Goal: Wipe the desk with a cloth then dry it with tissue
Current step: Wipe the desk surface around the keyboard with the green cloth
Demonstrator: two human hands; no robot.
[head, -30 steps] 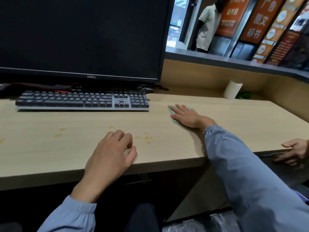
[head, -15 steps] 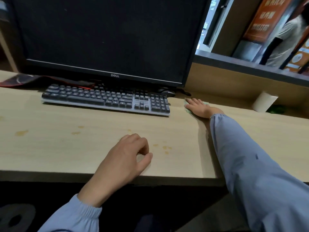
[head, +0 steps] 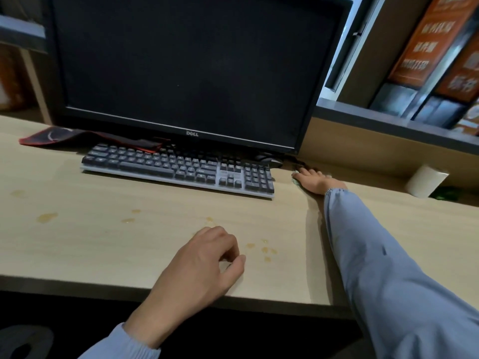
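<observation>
Cloth (head: pixel 295 182) under flat right hand (head: pixel 315 183), beside keyboard (head: pixel 178 169) end; left hand (head: pixel 204 263) loosely curled, empty, at desk (head: pixel 85 252) front edge.

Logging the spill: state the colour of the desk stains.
Yellowish-amber stains, on the light wood-grain desk; the head view shows them best.

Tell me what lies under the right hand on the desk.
A green cloth lies under the right hand, pressed flat on the desk. Only slivers show at the hand's edges; the rest is covered by the hand.
</observation>
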